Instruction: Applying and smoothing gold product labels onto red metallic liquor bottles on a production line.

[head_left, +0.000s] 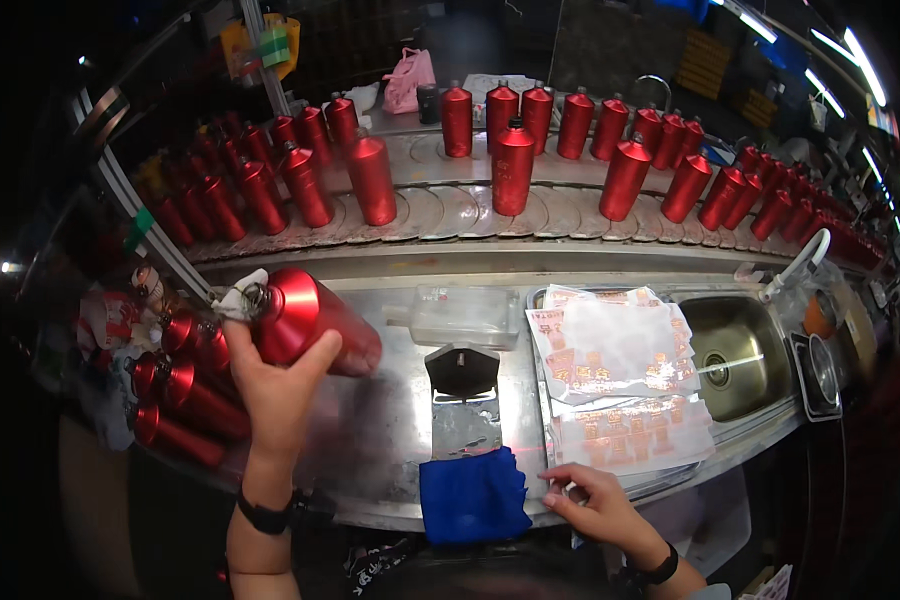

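Observation:
My left hand (277,392) is closed around a shiny red metal bottle (322,330), tilted over the left of the steel counter. Its thumb lies along the near side, and the bottle's neck points up and left beside a white cloth (242,295). Several more red bottles (203,388) lie on their sides just left of that hand. My right hand (600,508) hovers at the counter's front edge, fingers loosely bent and apart, with nothing seen in it. Beside it a blue cloth (475,495) drapes over the edge, and printed sheets (625,435) lie just beyond.
Behind the counter, a conveyor of overlapping plates (450,210) carries upright red bottles (513,170). A dark angled holder (463,372) and a clear plastic box (465,317) sit mid-counter. At right are a steel sink (740,360) and a pale curved faucet (802,262).

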`<state>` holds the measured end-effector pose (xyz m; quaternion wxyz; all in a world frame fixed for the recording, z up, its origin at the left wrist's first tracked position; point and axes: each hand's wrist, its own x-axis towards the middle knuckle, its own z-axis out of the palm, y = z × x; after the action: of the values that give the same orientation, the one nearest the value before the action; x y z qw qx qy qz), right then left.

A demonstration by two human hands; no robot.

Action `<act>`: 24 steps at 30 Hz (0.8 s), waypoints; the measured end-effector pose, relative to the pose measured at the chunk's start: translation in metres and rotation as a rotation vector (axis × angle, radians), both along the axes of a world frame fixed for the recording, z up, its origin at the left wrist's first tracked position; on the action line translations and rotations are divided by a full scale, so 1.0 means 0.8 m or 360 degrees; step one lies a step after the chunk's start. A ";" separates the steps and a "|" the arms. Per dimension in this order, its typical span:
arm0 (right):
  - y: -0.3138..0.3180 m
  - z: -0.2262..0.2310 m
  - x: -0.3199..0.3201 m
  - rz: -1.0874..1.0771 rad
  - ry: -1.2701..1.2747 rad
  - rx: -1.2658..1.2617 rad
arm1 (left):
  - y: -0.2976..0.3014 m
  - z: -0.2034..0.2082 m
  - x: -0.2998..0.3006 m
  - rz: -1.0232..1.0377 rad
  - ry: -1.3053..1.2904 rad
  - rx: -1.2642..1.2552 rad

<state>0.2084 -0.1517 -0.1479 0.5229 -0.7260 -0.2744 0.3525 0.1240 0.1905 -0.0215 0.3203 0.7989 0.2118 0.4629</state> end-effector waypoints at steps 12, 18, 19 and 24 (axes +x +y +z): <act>0.072 0.011 -0.059 0.0230 -0.0930 0.0431 | -0.067 -0.046 -0.008 -0.1005 0.0699 -0.1692; 0.088 0.017 -0.086 0.0101 -0.0264 0.0375 | -0.052 -0.080 -0.025 -0.1178 0.0833 -0.1813; 0.090 0.019 -0.085 0.0096 -0.0292 0.0318 | -0.050 -0.085 -0.027 -0.1172 0.0829 -0.1828; 0.101 0.015 -0.079 0.0210 -0.0454 0.0185 | -0.039 -0.099 -0.031 -0.1104 0.0702 -0.1577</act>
<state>0.1450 -0.0712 -0.1362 0.4955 -0.7176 -0.4128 0.2629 0.0988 0.1596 -0.1003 0.7314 0.6548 0.1906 0.0046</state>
